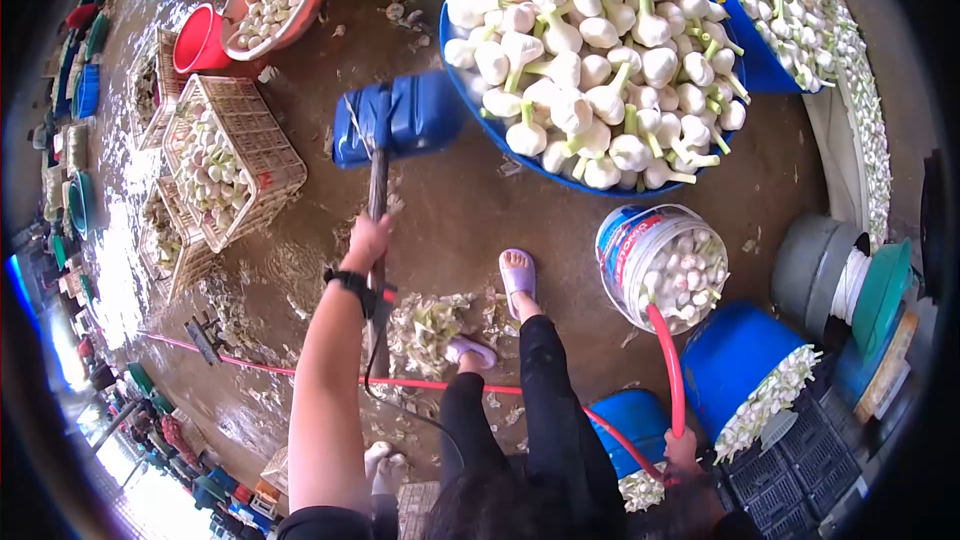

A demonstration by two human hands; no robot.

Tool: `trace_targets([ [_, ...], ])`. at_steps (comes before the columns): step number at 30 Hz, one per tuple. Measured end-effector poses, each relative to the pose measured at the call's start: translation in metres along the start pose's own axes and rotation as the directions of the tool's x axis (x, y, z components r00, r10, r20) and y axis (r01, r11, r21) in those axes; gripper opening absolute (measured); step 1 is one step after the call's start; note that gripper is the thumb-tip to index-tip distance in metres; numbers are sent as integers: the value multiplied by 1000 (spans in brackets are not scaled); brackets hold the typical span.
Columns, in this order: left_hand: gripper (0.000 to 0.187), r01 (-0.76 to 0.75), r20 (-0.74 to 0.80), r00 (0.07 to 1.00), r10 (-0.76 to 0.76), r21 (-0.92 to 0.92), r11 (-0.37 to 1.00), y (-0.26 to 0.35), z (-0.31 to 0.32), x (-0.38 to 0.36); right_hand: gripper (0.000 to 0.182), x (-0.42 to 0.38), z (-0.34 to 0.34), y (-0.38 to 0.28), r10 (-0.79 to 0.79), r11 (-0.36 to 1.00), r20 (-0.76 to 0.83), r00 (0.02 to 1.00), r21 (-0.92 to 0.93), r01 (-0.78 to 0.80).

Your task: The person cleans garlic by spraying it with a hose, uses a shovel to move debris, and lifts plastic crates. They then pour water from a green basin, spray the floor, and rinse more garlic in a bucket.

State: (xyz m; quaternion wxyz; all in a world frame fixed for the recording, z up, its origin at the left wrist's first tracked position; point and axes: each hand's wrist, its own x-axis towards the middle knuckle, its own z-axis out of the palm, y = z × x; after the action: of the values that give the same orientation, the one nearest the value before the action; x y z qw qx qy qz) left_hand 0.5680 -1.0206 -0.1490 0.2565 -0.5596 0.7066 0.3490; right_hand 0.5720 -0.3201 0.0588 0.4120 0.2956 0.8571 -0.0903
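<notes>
My left hand (371, 238) is closed around a dark pole (378, 185) whose upper end is at a blue plastic container (398, 120). At the lower right my right hand (681, 447) grips a red hose (671, 370). The hose's end reaches into a white bucket (622, 265) filled with garlic bulbs (690, 270). Above the bucket, a large blue tub (560, 178) is heaped with garlic bulbs that have short green stems. A dark strap is around my left wrist.
Crates (270, 155) of garlic stand at left, near a red bucket (200, 38) and a pink basin (312, 2). Blue tubs (735, 340) of garlic trimmings are at right. A red hose crosses the wet floor (460, 240) by my feet. Garlic peelings (425, 330) lie there.
</notes>
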Motion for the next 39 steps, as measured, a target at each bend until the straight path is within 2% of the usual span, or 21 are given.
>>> trace_targets([
  [1, 49, 68, 96, 993, -68, -2, 998, -19, 1, -17, 15, -4, -1, -5, -7, 999, 14, 1000, -39, 8],
  [2, 49, 23, -25, 999, -21, 83, 996, -60, 15, -19, 15, -7, -1, -8, -10, 999, 14, 1000, -42, 10],
  [4, 51, 83, 50, 995, -86, 62, 995, -110, 11, -52, 15, -8, 1, -4, -47, 999, 26, 999, 11, 47],
  [5, 51, 47, 1, 999, -48, 226, 973, -119, -3, -81, 15, -5, 5, 7, -50, 997, 37, 998, 65, 47],
  [8, 50, 96, 59, 991, -118, 284, 954, -199, -24, -124, 16, -12, 11, 10, -82, 997, 21, 996, -10, 82],
  [11, 47, 155, 76, 978, -193, 353, 923, -283, -45, -164, 14, -25, 20, 6, -77, 997, 32, 997, 20, 76],
  [13, 46, 216, 36, 968, -249, 386, 897, -332, -58, -190, 14, -34, 27, 0, -76, 997, 12, 997, 11, 76],
  [14, 47, 211, 13, 973, -230, 351, 912, -364, -62, -199, 14, -39, 28, 1, -73, 997, -3, 997, 4, 73],
  [15, 46, 266, 15, 955, -296, 399, 878, -378, -72, -211, 14, -41, 31, 3, -66, 998, -4, 998, 3, 66],
  [18, 43, 333, -27, 935, -355, 419, 845, -412, -94, -232, 14, -41, 33, 11, -48, 999, -23, 999, 18, 49],
  [20, 41, 340, -12, 933, -359, 346, 874, -432, -96, -246, 19, -39, 31, 9, -39, 999, -43, 998, 26, 40],
  [21, 40, 346, 9, 932, -362, 276, 897, -432, -96, -252, 12, -38, 29, 8, -61, 997, -5, 998, 44, 61],
  [24, 35, 380, 18, 920, -390, 188, 906, -353, -99, -295, 12, -35, 18, -6, -83, 996, 32, 996, 31, 82],
  [25, 31, 311, -14, 949, -314, 177, 934, -337, -92, -301, 21, -30, 17, -9, -114, 993, 0, 993, -23, 114],
  [26, 32, 309, 13, 948, -317, 184, 933, -317, -85, -304, 21, -26, 14, -13, -111, 994, 3, 994, -21, 111],
  [28, 37, 99, 5, 994, -107, 344, 934, -286, -63, -297, 22, -22, 12, -35, -169, 981, 39, 985, -85, 172],
  [30, 41, 22, 81, 995, -56, 370, 929, -226, -42, -281, 24, -18, 11, -60, -169, 977, 36, 985, -124, 172],
  [32, 42, -101, 179, 983, 28, 412, 906, -163, -20, -254, 22, -12, 10, -73, -248, 954, 42, 968, -164, 251],
  [33, 41, -169, 199, 976, 90, 429, 887, -140, -5, -237, 23, 10, 18, -53, -375, 903, 3, 927, -223, 366],
  [36, 41, -324, 231, 941, 246, 410, 853, -81, 37, -190, 23, 21, 17, -56, -454, 870, 2, 891, -216, 443],
  [39, 40, -271, 209, 958, 196, 435, 859, -82, 45, -168, 24, 15, 9, -63, -488, 837, 5, 873, -281, 469],
])
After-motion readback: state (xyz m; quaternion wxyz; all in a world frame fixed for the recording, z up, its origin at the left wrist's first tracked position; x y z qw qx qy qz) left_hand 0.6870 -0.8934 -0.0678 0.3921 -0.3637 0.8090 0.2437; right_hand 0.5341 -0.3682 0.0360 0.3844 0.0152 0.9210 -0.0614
